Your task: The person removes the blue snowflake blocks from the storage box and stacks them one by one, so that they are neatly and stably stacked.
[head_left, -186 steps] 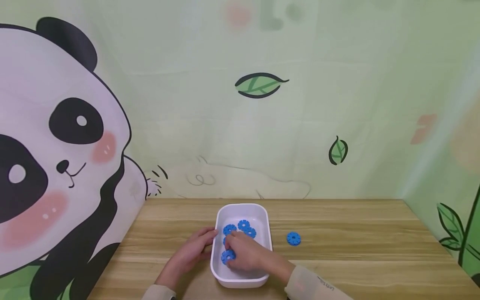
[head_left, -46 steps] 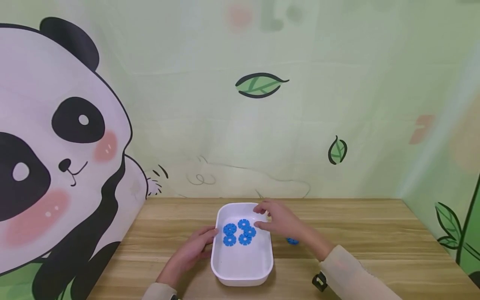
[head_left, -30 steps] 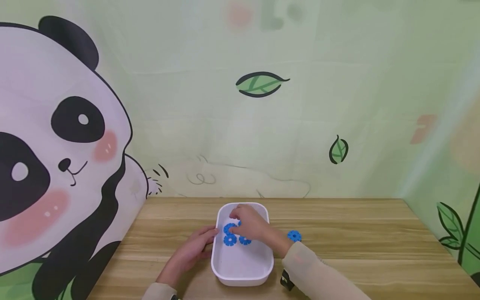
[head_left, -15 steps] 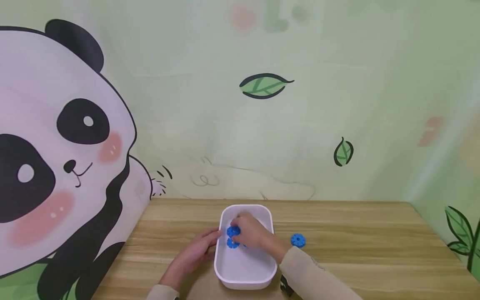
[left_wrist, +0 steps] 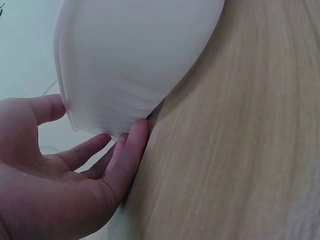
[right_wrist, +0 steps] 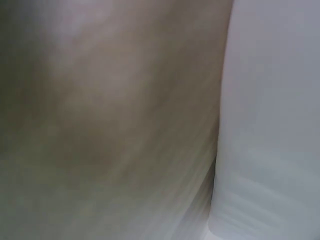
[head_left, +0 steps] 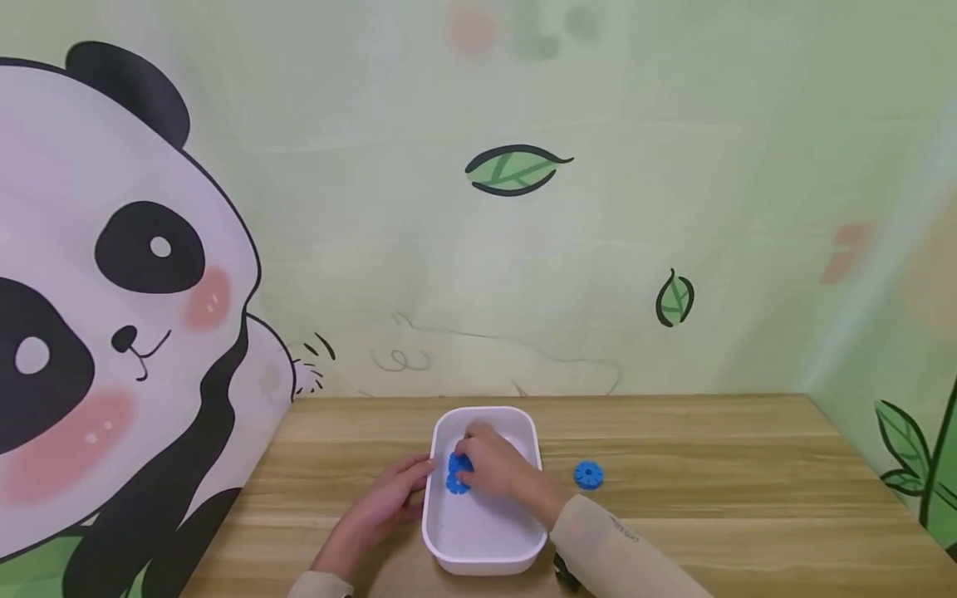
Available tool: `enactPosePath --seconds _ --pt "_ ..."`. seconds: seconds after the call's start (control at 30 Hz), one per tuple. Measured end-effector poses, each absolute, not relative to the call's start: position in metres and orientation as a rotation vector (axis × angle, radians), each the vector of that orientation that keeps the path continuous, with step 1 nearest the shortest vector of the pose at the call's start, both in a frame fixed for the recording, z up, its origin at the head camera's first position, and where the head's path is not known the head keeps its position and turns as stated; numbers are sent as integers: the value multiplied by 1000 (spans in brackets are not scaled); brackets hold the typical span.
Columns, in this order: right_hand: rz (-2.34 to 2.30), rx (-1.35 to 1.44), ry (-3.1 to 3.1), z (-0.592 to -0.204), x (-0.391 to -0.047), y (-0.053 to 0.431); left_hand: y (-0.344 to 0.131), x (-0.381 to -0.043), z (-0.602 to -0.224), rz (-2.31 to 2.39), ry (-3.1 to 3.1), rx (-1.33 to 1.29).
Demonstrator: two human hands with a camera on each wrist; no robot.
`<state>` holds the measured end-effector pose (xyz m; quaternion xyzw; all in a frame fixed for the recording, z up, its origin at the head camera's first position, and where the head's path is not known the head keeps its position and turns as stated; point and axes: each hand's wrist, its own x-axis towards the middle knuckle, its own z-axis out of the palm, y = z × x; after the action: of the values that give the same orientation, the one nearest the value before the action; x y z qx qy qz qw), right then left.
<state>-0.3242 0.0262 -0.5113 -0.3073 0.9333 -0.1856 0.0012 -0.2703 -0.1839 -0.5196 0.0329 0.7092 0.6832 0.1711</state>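
A white tray (head_left: 486, 531) stands on the wooden table with its long side pointing away from me. My left hand (head_left: 385, 502) lies against its left wall; the left wrist view shows the thumb (left_wrist: 50, 107) at the rim and the fingertips low on the outer wall. Inside the tray my right hand (head_left: 497, 465) pinches a blue interlocking disc (head_left: 455, 462) between thumb and fingers, near the left wall. Just in front lies another blue disc (head_left: 458, 484). The hand covers the other discs. In the right wrist view only the tray's outer wall (right_wrist: 270, 125) and blurred table show.
To the right of the tray, blue discs (head_left: 588, 475) lie on the table (head_left: 710, 482), seemingly stacked. Behind the table hangs a pale green backdrop (head_left: 389, 224) with a panda and leaves. A black object (head_left: 566, 573) sits under the right sleeve.
The right hand has moved from above the tray's right rim, leftward and down into the tray, and its fingers have closed around a disc. My left hand has stayed at the left wall.
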Motion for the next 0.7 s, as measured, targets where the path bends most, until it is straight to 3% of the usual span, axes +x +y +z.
enactPosePath --seconds 0.7 --pt "-665 -956 2928 -510 -322 28 -185 -271 -519 1928 2008 73"
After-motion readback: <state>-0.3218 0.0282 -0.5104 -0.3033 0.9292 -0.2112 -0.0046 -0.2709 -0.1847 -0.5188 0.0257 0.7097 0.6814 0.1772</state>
